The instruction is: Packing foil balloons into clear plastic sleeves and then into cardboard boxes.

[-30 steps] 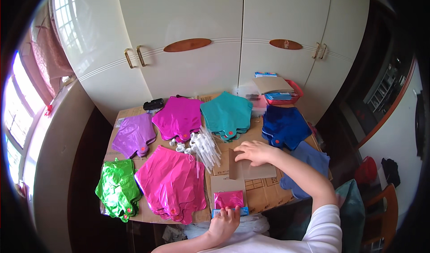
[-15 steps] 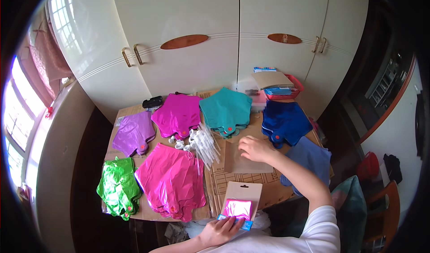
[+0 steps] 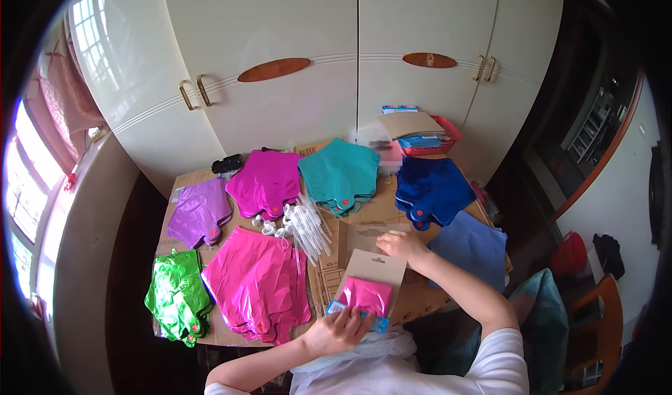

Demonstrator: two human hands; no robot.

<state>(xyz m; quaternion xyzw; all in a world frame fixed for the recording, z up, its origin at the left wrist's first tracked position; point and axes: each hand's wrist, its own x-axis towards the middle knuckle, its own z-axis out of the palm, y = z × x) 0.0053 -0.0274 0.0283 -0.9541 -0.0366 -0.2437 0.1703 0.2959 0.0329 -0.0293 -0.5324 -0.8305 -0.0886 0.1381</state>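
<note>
My left hand [image 3: 339, 332] grips the lower end of a tan cardboard hanger card [image 3: 378, 265], which tilts up over the table's front edge. A folded packet of shiny pink foil [image 3: 367, 295] lies against the card, above a blue strip that my fingers partly cover. Beyond the card, my right hand [image 3: 400, 247] has its fingers bent and pressed together at a clear plastic bag [image 3: 364, 235]. The fingertips are partly hidden, but they seem to pinch the bag. White plastic sticks [image 3: 308, 227] and small white cups [image 3: 269, 228] lie to the left.
Stacks of flat foil star balloons surround the middle: green [image 3: 177, 293], pink [image 3: 252, 279], lilac [image 3: 199, 213], magenta [image 3: 264, 183], teal [image 3: 339, 174], dark blue [image 3: 434, 188] and light blue [image 3: 472, 248]. A red basket [image 3: 448, 139] with cards stands at the back, before white cabinets [image 3: 266, 17].
The card with the pink foil has moved up and nearer the plastic bag in my left hand. My right hand has come down onto the bag, its fingers closing. The view has shifted slightly.
</note>
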